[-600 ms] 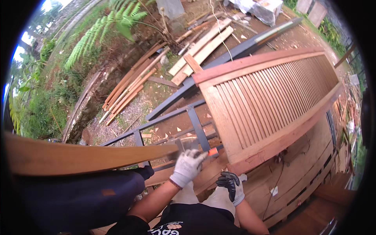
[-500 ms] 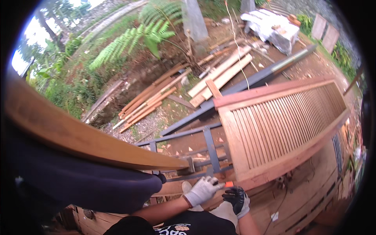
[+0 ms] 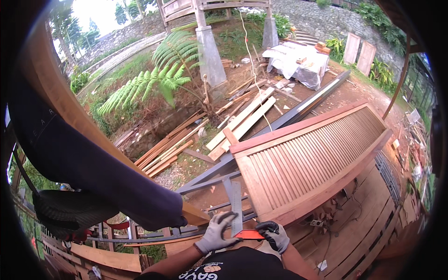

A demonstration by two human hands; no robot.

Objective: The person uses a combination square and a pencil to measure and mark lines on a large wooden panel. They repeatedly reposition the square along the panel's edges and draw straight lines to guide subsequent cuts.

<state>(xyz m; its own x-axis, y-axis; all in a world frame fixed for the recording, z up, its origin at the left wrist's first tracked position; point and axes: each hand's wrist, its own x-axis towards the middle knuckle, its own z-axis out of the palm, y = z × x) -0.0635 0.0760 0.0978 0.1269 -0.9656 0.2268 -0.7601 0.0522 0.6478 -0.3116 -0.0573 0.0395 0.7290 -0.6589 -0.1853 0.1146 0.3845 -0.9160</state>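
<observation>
My gloved right hand (image 3: 276, 237) grasps the right end of the orange handle of the try square (image 3: 250, 234). The square lies between both hands, metal blade directed away from me, beside the near end of the slatted wooden panel (image 3: 254, 189). My gloved left hand (image 3: 216, 233) is curved at the handle's left end; I cannot tell whether it grips.

Metal sq. blade (image 3: 237, 207), smooth orange hndl (image 3: 250, 234), matt wd panel (image 3: 308, 163)

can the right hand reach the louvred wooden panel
Probably yes: the right hand is beside the near end of the louvred wooden panel, nothing visible between them, though it seems busy holding the orange-handled try square.
</observation>
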